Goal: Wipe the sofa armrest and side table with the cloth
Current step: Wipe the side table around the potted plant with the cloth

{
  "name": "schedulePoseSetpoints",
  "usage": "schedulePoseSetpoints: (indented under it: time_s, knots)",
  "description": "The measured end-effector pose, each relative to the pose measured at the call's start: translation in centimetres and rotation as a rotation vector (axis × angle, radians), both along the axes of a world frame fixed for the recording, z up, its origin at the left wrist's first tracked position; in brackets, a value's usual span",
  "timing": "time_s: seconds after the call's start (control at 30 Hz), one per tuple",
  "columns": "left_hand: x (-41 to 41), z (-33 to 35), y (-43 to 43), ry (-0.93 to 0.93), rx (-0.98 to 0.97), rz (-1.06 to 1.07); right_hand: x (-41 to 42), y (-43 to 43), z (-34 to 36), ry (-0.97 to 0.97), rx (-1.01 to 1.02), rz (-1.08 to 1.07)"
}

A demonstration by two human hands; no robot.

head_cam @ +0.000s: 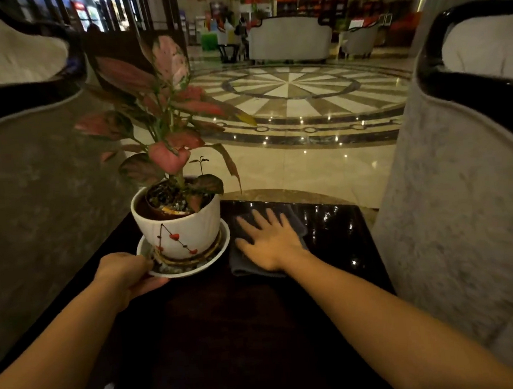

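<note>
Two bare arms reach out from the bottom. No sleeves cover them up to the edge. The left hand [127, 274] and the right hand [272, 241] wear no gloves, rings or watch

Probably a hotel lobby, patterned marble floor [296, 91], sofas [290, 38]

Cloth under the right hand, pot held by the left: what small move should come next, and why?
Probably sweep the right hand, flat on the grey cloth, rightward across the bare glossy side table. The left hand grips the saucer of the potted plant, so that side is blocked.
</note>
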State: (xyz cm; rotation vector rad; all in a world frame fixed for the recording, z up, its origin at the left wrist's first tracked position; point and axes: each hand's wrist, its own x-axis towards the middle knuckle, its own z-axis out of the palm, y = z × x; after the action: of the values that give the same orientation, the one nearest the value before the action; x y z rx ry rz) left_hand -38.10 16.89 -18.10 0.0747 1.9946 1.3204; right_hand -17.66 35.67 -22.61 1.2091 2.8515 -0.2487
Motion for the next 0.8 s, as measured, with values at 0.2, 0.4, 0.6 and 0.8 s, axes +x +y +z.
schedulePoseSetpoints:
  time_s: [0.2,0.4,0.6,0.8]
  knots:
    - [-0.7,-1.2,0.1,0.019,0.006,0.02,6.1,4.8,0.9,-0.028,-0.012,-0.636]
    - [-0.8,-0.3,0.4,-0.015,-0.05,0.016,3.4,-6.9,-0.2,0.058,0.041,-0.087]
    - [1.8,0.4,0.3,0.037,-0.067,-0.005,14.3,-10.7,-0.7,-0.022,0.085,-0.097]
    - [4.4,0.6,-1.7,0.061,-0.05,-0.052,14.2,-18.2,0.2,-0.018,0.041,-0.49]
